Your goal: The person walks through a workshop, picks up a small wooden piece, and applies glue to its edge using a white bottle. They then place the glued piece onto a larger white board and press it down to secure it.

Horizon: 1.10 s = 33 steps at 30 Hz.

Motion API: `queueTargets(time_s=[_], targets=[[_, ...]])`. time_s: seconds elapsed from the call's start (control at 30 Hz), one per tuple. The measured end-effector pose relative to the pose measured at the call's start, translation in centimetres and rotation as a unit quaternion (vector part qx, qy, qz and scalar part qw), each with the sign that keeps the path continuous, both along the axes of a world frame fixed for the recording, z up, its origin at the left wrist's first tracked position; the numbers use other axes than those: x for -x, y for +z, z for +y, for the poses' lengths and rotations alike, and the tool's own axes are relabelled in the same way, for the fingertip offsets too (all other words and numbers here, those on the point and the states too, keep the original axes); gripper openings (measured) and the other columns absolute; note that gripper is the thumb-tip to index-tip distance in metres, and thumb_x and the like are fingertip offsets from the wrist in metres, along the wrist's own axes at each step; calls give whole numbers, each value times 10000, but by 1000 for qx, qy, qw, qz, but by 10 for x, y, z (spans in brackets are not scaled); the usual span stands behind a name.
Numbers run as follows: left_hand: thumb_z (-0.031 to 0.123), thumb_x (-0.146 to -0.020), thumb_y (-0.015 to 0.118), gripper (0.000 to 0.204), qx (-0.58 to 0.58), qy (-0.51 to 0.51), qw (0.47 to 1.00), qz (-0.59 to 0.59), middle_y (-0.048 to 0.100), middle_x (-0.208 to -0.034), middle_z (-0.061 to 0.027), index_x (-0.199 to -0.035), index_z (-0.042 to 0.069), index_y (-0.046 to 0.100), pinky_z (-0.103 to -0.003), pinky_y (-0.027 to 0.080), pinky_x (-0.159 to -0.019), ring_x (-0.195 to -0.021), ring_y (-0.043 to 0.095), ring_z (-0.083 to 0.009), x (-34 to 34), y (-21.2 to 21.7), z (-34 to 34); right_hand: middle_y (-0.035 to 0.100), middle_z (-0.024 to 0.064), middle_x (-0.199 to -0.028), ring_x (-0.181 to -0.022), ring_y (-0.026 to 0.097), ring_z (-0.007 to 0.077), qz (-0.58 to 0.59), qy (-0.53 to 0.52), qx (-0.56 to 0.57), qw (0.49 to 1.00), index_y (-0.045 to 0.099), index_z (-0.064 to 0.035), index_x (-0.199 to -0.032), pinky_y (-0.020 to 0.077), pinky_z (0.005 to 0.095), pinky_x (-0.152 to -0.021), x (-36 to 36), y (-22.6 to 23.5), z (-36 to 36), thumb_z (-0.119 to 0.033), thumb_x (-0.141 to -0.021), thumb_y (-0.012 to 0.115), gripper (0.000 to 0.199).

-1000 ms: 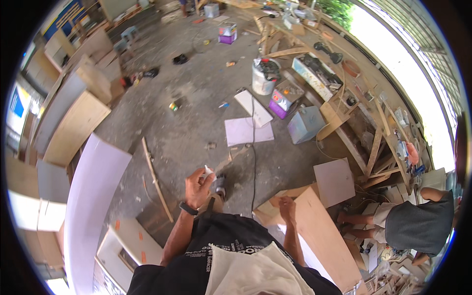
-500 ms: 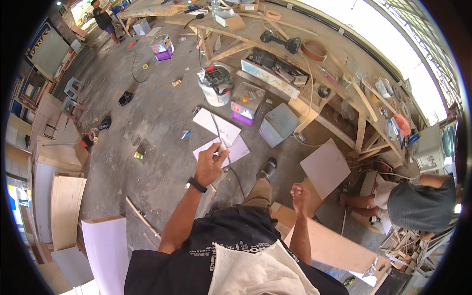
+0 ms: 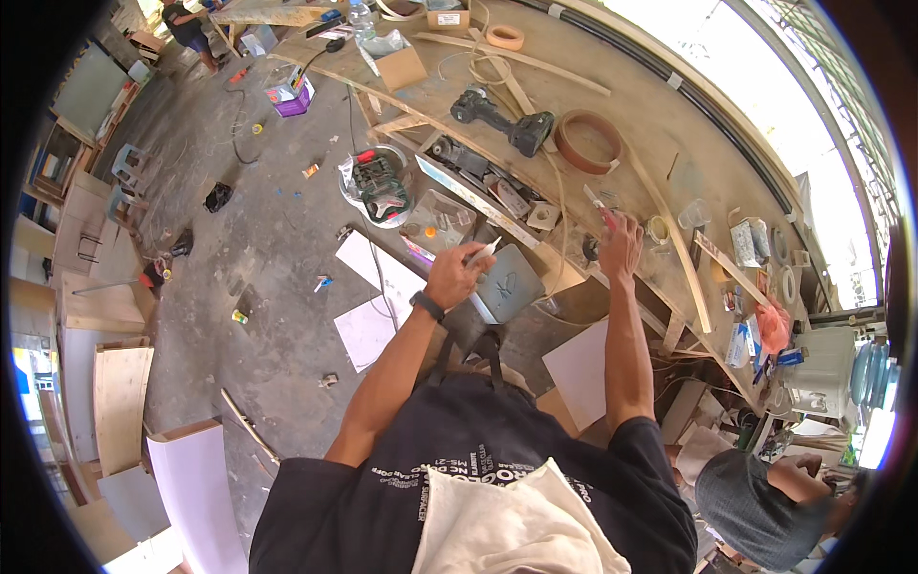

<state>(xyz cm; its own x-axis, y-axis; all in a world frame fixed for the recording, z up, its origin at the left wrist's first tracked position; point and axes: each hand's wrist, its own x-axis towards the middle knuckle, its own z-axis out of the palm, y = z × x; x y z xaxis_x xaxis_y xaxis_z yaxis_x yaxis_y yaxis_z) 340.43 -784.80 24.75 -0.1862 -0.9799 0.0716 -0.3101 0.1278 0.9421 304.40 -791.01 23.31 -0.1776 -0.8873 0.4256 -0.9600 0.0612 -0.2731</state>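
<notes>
Workshop: a grey floor is bordered by a long wooden workbench, both strewn with materials.
White object: a small, slim white object is held in the air near the bench's front edge, pointed up and to the right; its exact kind cannot be told.
Left hand: the object is pinched between the thumb and fingers of the left hand; a black band is worn on the wrist.
Right hand: a slender red-and-white tool on the bench is met by the curled fingers of the right hand — whether it is gripped or only touched cannot be told.
Benchtop: a brown roll of banding is set beyond the right hand, just beside a black power tool.
Below the bench edge: a grey box is partly covered by the left hand — white panels are laid on the floor to its left.
Far right: a co-worker in a dark shirt is seen.
</notes>
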Motion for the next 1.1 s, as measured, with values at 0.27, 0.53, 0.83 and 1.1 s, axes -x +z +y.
queueTargets(time_s=[0.27, 0.53, 0.83, 1.1], targets=[[444, -929, 764, 483, -33, -71, 997, -12, 753, -930, -102, -1130, 6, 743, -326, 531, -776, -846, 685, -156, 45, -46, -149, 602, 168, -1186, -1158, 565, 364, 89, -9, -104, 991, 624, -41, -1247, 450, 488, -975, 29, -39, -62, -212, -954, 628, 339], [599, -920, 677, 627, -75, -151, 982, -91, 736, -1116, -187, -1176, 31, 739, -432, 516, -913, -1043, 687, -352, 51, -86, -236, 577, 212, -1097, -935, 652, 433, 1, 24, -19, 1000, 556, -16, -1178, 520, 543, -785, -9, -13, -78, -102, -979, 555, 216], [520, -896, 734, 605, -126, -202, 967, -88, 733, -1147, -210, -1208, 2, 726, -426, 525, -942, -1090, 693, -347, 48, -100, -275, 635, 234, -963, -768, 698, 421, 9, 176, -248, 953, 541, 20, -1094, 570, 508, -653, -86, -12, -117, -148, -1003, 524, 192], [496, -897, 739, 581, -164, -216, 960, -75, 736, -1153, -214, -1197, -1, 729, -428, 533, -940, -1103, 692, -352, 42, -100, -285, 647, 224, -928, -731, 704, 416, 17, 171, -272, 947, 550, 15, -1064, 574, 503, -634, -98, -23, -120, -168, -1037, 494, 193]])
